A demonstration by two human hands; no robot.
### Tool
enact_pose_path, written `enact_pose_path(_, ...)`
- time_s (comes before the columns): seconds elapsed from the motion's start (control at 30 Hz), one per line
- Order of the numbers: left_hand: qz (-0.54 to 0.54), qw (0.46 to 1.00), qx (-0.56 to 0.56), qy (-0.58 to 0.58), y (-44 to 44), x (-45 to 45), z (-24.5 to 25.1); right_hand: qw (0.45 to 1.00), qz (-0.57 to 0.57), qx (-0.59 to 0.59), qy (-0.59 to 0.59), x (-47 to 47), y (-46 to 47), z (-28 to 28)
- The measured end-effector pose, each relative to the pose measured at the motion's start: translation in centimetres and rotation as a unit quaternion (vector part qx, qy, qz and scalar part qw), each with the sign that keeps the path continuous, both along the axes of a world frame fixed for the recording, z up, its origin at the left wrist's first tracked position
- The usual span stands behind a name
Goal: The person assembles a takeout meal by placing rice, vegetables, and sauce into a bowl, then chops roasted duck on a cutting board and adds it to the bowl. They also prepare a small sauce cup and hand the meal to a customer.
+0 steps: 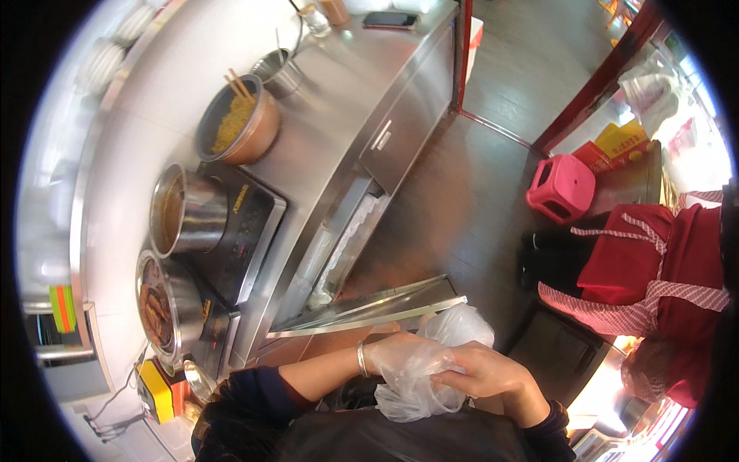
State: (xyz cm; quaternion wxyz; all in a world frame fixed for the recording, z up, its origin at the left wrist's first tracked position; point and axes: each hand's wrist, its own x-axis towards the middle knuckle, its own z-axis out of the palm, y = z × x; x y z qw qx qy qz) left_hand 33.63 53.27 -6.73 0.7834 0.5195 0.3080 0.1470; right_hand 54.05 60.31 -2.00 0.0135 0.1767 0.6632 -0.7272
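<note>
Clear thin plastic bags are bunched in front of my body. My right hand point(491, 369) pinches the crumpled film of one plastic bag point(413, 384) between thumb and fingers. My left hand point(395, 349), with a silver bangle at its wrist, is against the same film, which drapes over part of it. Its fingertips are hidden by the plastic and by my right hand. Just beyond both hands bulges more whitish plastic film point(462, 326); whether it belongs to the same bag I cannot tell.
Left, a steel counter point(329, 86) carries a noodle pot point(268, 127) with chopsticks, a broth pot point(205, 213) and a pot of dark braised food point(187, 312) on induction cookers. An open cabinet door point(398, 309) juts out ahead. Right are a pink stool point(568, 185) and a person in a red apron point(629, 248).
</note>
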Motion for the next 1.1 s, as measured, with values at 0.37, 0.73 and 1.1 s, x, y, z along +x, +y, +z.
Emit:
enact_pose_path(0.37, 0.123, 0.822, 0.218, 0.512, 5.2, -9.7, -13.7, 0.813, -0.547, -0.199, 0.006, 4.4, 1.4, -8.6)
enact_pose_path(0.73, 0.095, 0.644, 0.275, 0.707, 8.5, -25.3, -34.6, 0.738, -0.606, -0.249, -0.16, 3.0, -2.8, -17.7)
enact_pose_path(1.1, 0.857, 0.461, -0.159, -0.165, 6.1, -32.2, -47.6, 0.721, -0.628, -0.263, -0.128, 4.7, -6.9, -21.1)
